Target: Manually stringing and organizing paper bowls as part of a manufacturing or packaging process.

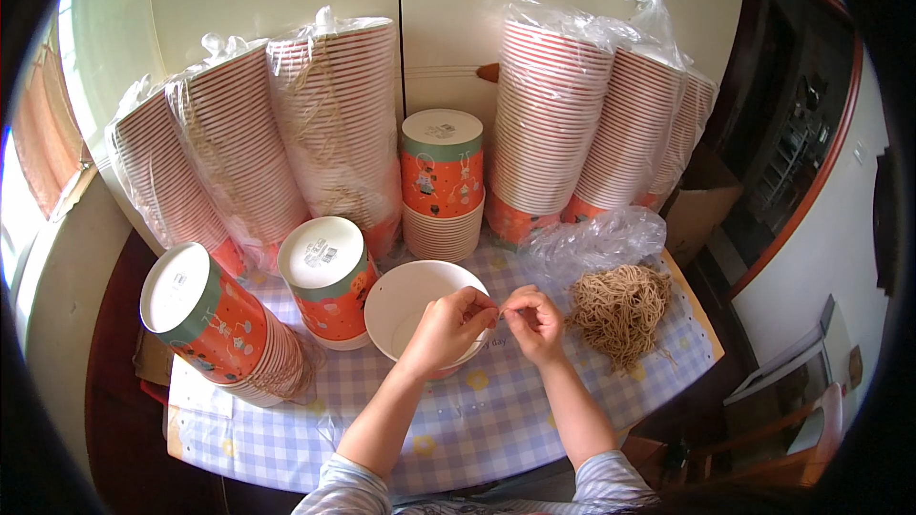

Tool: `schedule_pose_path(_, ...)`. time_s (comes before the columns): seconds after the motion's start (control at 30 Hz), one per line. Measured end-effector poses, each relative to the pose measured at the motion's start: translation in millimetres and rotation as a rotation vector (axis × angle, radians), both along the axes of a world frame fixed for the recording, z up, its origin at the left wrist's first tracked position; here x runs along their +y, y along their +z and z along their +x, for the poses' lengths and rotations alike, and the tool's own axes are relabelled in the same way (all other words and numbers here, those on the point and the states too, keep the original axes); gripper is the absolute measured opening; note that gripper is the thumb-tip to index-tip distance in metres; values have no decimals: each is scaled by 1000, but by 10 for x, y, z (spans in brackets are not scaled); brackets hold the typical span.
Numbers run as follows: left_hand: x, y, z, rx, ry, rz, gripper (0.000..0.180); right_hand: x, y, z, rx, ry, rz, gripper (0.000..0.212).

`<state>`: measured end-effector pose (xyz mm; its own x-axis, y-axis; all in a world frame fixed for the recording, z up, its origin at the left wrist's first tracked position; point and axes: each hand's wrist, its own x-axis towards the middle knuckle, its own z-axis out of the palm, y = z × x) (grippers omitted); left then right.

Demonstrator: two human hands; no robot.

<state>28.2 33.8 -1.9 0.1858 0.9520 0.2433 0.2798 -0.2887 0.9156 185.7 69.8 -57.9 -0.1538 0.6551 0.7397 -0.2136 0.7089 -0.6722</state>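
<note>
My left hand (451,329) is closed in a pinch above the right side of an open white paper bucket (391,310). Close to its fingertips, my right hand (534,322) is also pinched, just past the bucket's rim. A thin bit seems to run between the two hands, too small to make out. To the right of my right hand lies a tangled heap of tan cords (620,315). Left of the white bucket, an upside-down orange bucket (327,278) with a green band and white base rests on the cloth.
Beyond the hands stands a nested stack of orange buckets (443,181); another stack (224,329) leans at the left. Tall plastic-wrapped bucket stacks (334,124) line the back. Crumpled clear plastic (601,243) lies behind the cords. A blue checked tablecloth (382,439) covers the table.
</note>
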Motion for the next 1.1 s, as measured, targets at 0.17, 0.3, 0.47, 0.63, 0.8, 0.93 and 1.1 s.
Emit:
schedule_pose_path(0.17,-8,17,6,-1,-32,-39,14,14,-18,0,-2,-56,5,11)
schedule_pose_path(0.3,-30,30,29,11,-40,-10,20,-3,-28,2,-1,-46,-32,11)
schedule_pose_path(0.47,-16,10,-7,4,-25,13,19,-33,-2,-1,-13,6,-118,15)
schedule_pose_path(0.63,23,-17,-70,-65,-31,1,17,-14,-50,-3,-53,109,-187,22)
schedule_pose_path(0.8,26,-2,-88,1,-44,43,16,-15,-99,-16,-9,161,-224,19)
schedule_pose_path(0.93,54,-58,-116,-20,-50,14,15,-27,-86,-18,26,139,-259,17)
schedule_pose_path(1.1,79,-109,-124,-85,-55,-36,12,-26,-80,14,103,183,-272,17)
